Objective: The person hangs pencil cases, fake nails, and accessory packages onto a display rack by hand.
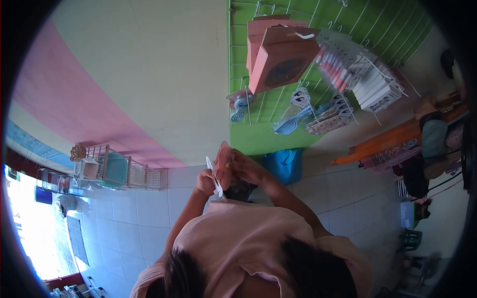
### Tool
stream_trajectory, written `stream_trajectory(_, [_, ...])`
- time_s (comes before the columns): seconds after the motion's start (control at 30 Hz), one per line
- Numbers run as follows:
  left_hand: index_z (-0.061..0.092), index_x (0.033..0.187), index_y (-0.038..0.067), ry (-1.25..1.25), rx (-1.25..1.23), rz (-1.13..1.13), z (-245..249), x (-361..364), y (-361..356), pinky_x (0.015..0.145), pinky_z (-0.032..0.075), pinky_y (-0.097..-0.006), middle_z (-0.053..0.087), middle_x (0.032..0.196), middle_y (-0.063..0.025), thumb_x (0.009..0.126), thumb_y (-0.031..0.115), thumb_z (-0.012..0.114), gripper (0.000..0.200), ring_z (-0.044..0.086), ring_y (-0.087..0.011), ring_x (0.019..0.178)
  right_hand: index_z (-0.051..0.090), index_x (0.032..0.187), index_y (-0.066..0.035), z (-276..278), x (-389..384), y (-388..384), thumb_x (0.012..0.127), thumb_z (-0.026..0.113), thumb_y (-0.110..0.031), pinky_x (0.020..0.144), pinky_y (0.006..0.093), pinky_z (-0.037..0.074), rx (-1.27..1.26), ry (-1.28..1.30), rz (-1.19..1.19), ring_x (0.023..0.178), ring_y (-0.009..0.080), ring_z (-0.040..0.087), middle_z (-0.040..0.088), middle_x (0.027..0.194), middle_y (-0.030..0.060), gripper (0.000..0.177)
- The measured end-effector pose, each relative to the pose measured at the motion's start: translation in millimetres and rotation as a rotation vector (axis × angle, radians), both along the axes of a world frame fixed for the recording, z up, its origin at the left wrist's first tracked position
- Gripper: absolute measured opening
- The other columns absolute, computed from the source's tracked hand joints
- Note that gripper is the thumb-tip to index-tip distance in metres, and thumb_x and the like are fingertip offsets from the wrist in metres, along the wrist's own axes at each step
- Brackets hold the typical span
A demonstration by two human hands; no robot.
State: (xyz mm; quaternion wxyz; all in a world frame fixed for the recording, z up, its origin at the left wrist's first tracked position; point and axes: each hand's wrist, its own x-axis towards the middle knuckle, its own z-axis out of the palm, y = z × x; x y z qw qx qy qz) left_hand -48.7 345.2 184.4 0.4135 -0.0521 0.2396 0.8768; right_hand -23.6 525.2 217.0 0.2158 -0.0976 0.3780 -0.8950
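In front of my chest, my left hand point(205, 182) is closed around a thin white plastic strip-like piece point(216, 185), whose narrow end points up and away from me. My right hand point(247, 168) has its fingers curled on a flat, shiny pink item point(223, 161), held upright just beside the white piece. Small yellowish and dark marks show on the pink item, but its exact kind is not clear. The two hands are close together, and the pink item seems to lie against the left fingers.
Ahead, a white wire grid point(239, 54) on a green wall carries pink boxes point(283, 57) and several packaged goods. A blue bag point(283, 165) sits on the floor by the wall. At left stands a white rack point(149, 177); orange cloth point(382, 138) hangs at right.
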Motion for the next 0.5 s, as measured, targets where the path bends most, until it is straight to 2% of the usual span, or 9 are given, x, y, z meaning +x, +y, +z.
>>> stream_trajectory(0.03, [0.051, 0.11, -0.004, 0.04, 0.221, -0.103, -29.2, -8.1, -6.7, 0.088, 0.045, -0.0428, 0.06, 0.1, -0.0185, 0.059, 0.017, 0.052, 0.055, 0.057, -0.0348, 0.095, 0.037, 0.125, -0.009, 0.2, 1.3, 2.6, 0.087, 0.06, -0.03, 0.082, 0.0285, 0.044, 0.055, 0.022, -0.094, 0.1, 0.0148, 0.053, 0.05, 0.112, 0.0053, 0.049])
stream_trajectory(0.07, [0.049, 0.113, -0.004, 0.077, 0.442, -0.206, -81.2, -22.0, -18.9, 0.091, 0.043, -0.0445, 0.059, 0.106, -0.0186, 0.06, 0.016, 0.052, 0.056, 0.056, -0.0356, 0.1, 0.037, 0.122, -0.009, 0.0, 2.9, 6.0, 0.086, 0.062, -0.028, 0.081, 0.0274, 0.045, 0.11, 0.042, -0.188, 0.098, 0.0138, 0.053, 0.05, 0.109, 0.0047, 0.048])
stream_trajectory(0.13, [0.046, 0.118, -0.003, 0.108, 0.432, -0.216, -85.6, -22.3, -20.9, 0.094, 0.042, -0.0475, 0.057, 0.112, -0.0184, 0.062, 0.014, 0.052, 0.059, 0.055, -0.0368, 0.104, 0.038, 0.117, -0.007, 1.4, 6.2, 17.3, 0.084, 0.065, -0.028, 0.082, 0.0272, 0.044, 0.264, 0.089, -0.352, 0.096, 0.0132, 0.053, 0.05, 0.105, 0.0055, 0.047])
stream_trajectory(0.2, [0.043, 0.122, -0.002, 0.097, -0.029, -0.031, -6.5, -1.9, -8.5, 0.093, 0.042, -0.05, 0.056, 0.113, -0.0181, 0.064, 0.014, 0.053, 0.061, 0.055, -0.0379, 0.103, 0.04, 0.112, -0.004, 5.3, 9.0, 35.2, 0.082, 0.067, -0.031, 0.085, 0.0289, 0.043, 0.461, 0.142, -0.49, 0.099, 0.0139, 0.052, 0.05, 0.104, 0.0083, 0.048])
stream_trajectory(0.23, [0.044, 0.119, 0.0, 0.134, -0.011, -0.042, -4.4, -0.8, -11.7, 0.096, 0.036, -0.0574, 0.051, 0.118, -0.0193, 0.068, 0.02, 0.058, 0.056, 0.047, -0.0345, 0.114, 0.038, 0.112, -0.003, 1.4, 8.5, 43.8, 0.08, 0.07, -0.03, 0.088, 0.03, 0.042, 0.572, 0.169, -0.549, 0.1, 0.0147, 0.05, 0.047, 0.107, 0.0093, 0.053])
stream_trajectory(0.33, [0.043, 0.12, 0.002, 0.073, -0.082, -0.039, -26.6, 1.4, -26.9, 0.097, 0.034, -0.0578, 0.052, 0.115, -0.0164, 0.077, 0.019, 0.055, 0.048, 0.046, -0.0335, 0.115, 0.036, 0.114, -0.002, 11.3, 11.4, 52.4, 0.08, 0.07, -0.026, 0.091, 0.0304, 0.04, 0.494, 0.206, -0.615, 0.103, 0.0152, 0.048, 0.045, 0.11, 0.009, 0.054])
stream_trajectory(0.37, [0.042, 0.121, 0.004, 0.07, -0.089, -0.001, -32.9, 2.4, -30.3, 0.094, 0.04, -0.053, 0.054, 0.111, -0.014, 0.083, 0.017, 0.054, 0.042, 0.052, -0.0308, 0.107, 0.034, 0.115, -0.002, 14.6, 11.3, 54.7, 0.081, 0.07, -0.023, 0.093, 0.0309, 0.039, 0.463, 0.21, -0.599, 0.105, 0.0147, 0.046, 0.043, 0.112, 0.009, 0.054])
stream_trajectory(0.47, [0.043, 0.12, 0.004, 0.113, -0.248, 0.045, -50.2, 2.7, -32.3, 0.087, 0.046, -0.0458, 0.056, 0.105, -0.0106, 0.086, 0.018, 0.056, 0.039, 0.056, -0.0254, 0.1, 0.035, 0.115, -0.003, 1.4, 7.4, 62.0, 0.081, 0.068, -0.018, 0.094, 0.0311, 0.038, 0.438, 0.176, -0.627, 0.106, 0.0151, 0.046, 0.044, 0.111, 0.0086, 0.05])
stream_trajectory(0.5, [0.044, 0.12, 0.004, 0.112, -0.306, 0.043, -37.0, 4.8, -28.0, 0.085, 0.047, -0.0445, 0.056, 0.104, -0.0095, 0.086, 0.019, 0.056, 0.039, 0.056, -0.024, 0.099, 0.035, 0.115, -0.003, -0.7, 6.7, 62.6, 0.081, 0.068, -0.017, 0.094, 0.0311, 0.038, 0.436, 0.174, -0.635, 0.106, 0.0152, 0.046, 0.045, 0.112, 0.0087, 0.05])
